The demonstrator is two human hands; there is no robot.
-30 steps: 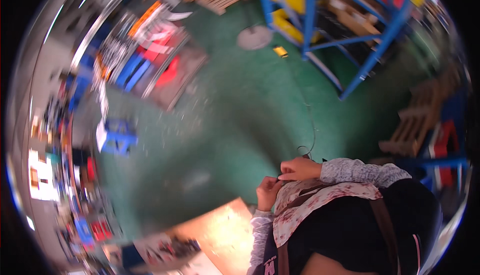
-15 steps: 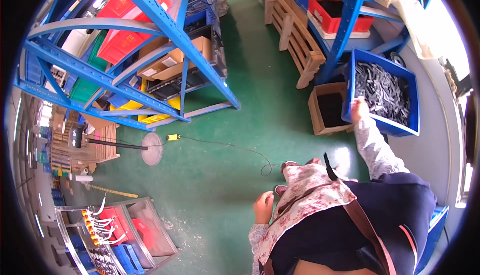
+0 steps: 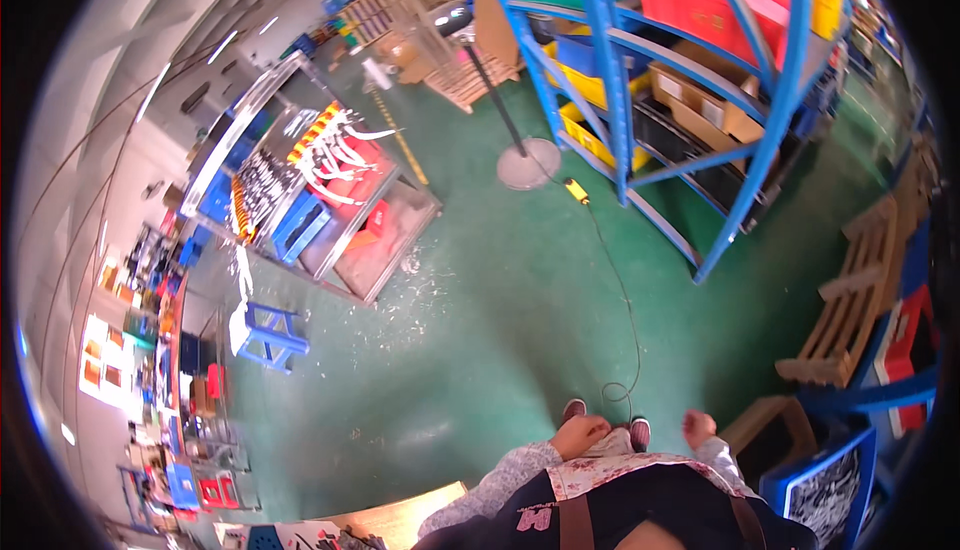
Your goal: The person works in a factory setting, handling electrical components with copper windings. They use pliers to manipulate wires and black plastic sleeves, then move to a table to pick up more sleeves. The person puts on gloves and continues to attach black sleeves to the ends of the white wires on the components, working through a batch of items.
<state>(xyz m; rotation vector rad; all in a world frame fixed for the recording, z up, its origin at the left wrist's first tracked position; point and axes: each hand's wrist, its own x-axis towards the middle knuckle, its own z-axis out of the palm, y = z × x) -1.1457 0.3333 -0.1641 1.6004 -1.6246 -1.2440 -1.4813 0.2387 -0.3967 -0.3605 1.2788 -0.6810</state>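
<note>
I stand on a green floor (image 3: 470,330) and look down at my patterned sleeves and dark apron. My left hand (image 3: 580,436) hangs in front of my waist with its fingers curled and nothing visible in it. My right hand (image 3: 697,428) is raised a little to the right, fingers drawn in; it is too small to tell whether it holds anything. The toes of my shoes (image 3: 640,434) show between the hands. A blue bin of dark metal parts (image 3: 830,485) sits just right of my right hand, beside a wooden box (image 3: 758,422).
A thin black cable (image 3: 625,300) runs across the floor to a yellow plug near a round stand base (image 3: 528,163). Blue shelving (image 3: 720,100) with coloured crates stands ahead on the right, with a wooden pallet (image 3: 860,290) further right. A work table (image 3: 310,190) and a blue stool (image 3: 268,335) are on the left.
My view has swung around from the shelving and bins. My right hand has come back from the blue bin of metal parts to in front of my body.
</note>
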